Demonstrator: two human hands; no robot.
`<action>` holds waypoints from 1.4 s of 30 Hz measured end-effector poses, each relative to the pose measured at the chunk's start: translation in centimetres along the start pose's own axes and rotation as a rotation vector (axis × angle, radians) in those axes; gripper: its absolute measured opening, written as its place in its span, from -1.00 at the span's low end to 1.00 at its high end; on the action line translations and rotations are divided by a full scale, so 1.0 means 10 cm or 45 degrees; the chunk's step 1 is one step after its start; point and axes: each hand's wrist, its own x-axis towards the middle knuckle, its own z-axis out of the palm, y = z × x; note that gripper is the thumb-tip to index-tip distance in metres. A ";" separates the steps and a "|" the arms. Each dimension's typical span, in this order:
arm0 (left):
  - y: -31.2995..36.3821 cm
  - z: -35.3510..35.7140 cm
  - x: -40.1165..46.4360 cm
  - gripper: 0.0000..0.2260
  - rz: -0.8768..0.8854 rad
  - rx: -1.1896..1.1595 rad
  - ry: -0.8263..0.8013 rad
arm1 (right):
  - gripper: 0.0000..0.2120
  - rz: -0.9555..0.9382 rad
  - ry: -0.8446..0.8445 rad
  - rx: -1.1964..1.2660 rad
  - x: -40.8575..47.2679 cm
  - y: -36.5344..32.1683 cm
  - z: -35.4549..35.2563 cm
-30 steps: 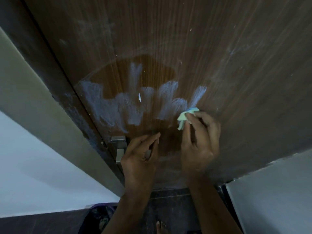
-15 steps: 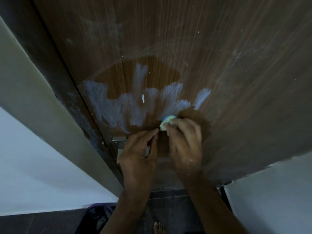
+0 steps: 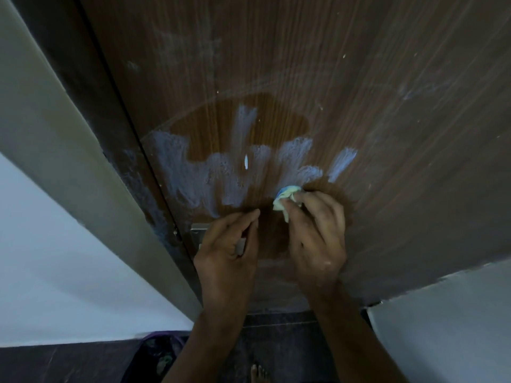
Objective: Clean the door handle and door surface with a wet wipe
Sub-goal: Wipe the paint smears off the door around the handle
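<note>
Door frame point(image 3: 55, 150): pale, along the left edge.
Handle point(image 3: 199, 230): metal, low on the door, mostly hidden under the left hand.
Left hand point(image 3: 229, 247): grip wrapped around the handle.
White smear point(image 3: 193, 175): streaky band across the brown door point(image 3: 387, 134), above both hands.
Wipe point(image 3: 286, 199): crumpled, pressed to the door at the smear's lower edge.
Right hand point(image 3: 318, 233): grip pinched on the wipe.

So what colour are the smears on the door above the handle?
Whitish, faintly blue smears on the brown wood-grain door, in the head view.
</note>
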 end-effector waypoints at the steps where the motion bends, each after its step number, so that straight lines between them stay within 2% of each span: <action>1: 0.00 0.00 0.01 -0.81 0.007 -0.006 0.006 | -0.89 0.019 0.069 0.007 0.10 0.00 -0.01; 4: 0.00 0.01 0.04 -0.82 0.020 -0.016 0.004 | -0.90 0.051 0.233 0.019 0.31 -0.01 0.00; 5: 0.00 0.01 0.06 -0.82 0.016 -0.016 0.000 | -0.89 0.031 0.191 0.016 0.29 -0.03 0.02; 8: 0.02 0.01 0.07 -0.83 0.012 -0.034 -0.044 | -0.83 -0.103 -0.148 0.014 0.06 -0.07 0.02; 10: 0.03 0.00 0.06 -0.81 0.019 -0.032 -0.047 | -0.81 -0.134 -0.225 0.019 0.02 -0.04 -0.01; 14: 0.04 0.01 0.07 -0.89 0.014 -0.057 -0.010 | -0.81 -0.015 0.130 0.066 0.22 0.02 0.02; 15: 0.05 0.01 0.07 -0.91 0.004 -0.063 -0.008 | -0.81 -0.005 0.155 0.075 0.23 0.01 0.04; 16: 0.06 0.01 0.07 -0.91 -0.010 -0.068 -0.007 | -0.82 -0.011 0.112 0.091 0.18 0.00 0.05; 19: 0.08 0.00 0.05 -0.91 -0.056 -0.066 -0.013 | -0.81 -0.013 -0.280 0.176 -0.04 -0.02 0.06; 20: 0.08 0.00 0.05 -0.91 -0.059 -0.060 -0.015 | -0.79 -0.034 -0.328 0.156 -0.05 -0.01 0.03; 21: 0.08 0.01 0.05 -0.91 -0.056 -0.057 -0.015 | -0.79 -0.054 -0.287 0.129 -0.01 0.01 0.00; 24: 0.12 0.06 0.05 -0.93 -0.024 -0.088 -0.047 | -0.85 -0.005 0.106 0.054 0.30 0.15 -0.12; 26: 0.19 0.11 0.05 -0.92 0.002 -0.123 -0.085 | -0.84 0.016 0.269 0.008 0.45 0.20 -0.20; 28: 0.25 0.17 0.05 -0.89 0.023 -0.148 -0.127 | -0.86 0.024 0.228 -0.014 0.40 0.19 -0.22; 32: 0.31 0.23 0.06 -0.85 0.029 -0.171 -0.170 | -0.83 0.065 -0.095 -0.072 0.06 0.16 -0.25; 34: 0.30 0.22 0.06 -0.85 0.026 -0.164 -0.167 | -0.85 0.082 -0.037 -0.072 0.12 0.22 -0.31; 39: 0.24 0.20 0.05 -0.87 -0.024 -0.132 -0.152 | -0.82 0.113 0.372 0.020 0.65 0.29 -0.34; 40: 0.23 0.20 0.04 -0.87 -0.030 -0.137 -0.140 | -0.81 0.121 0.383 0.026 0.65 0.26 -0.32; 42: 0.22 0.20 0.02 -0.88 -0.057 -0.169 -0.113 | -0.82 0.085 0.253 0.016 0.51 0.22 -0.27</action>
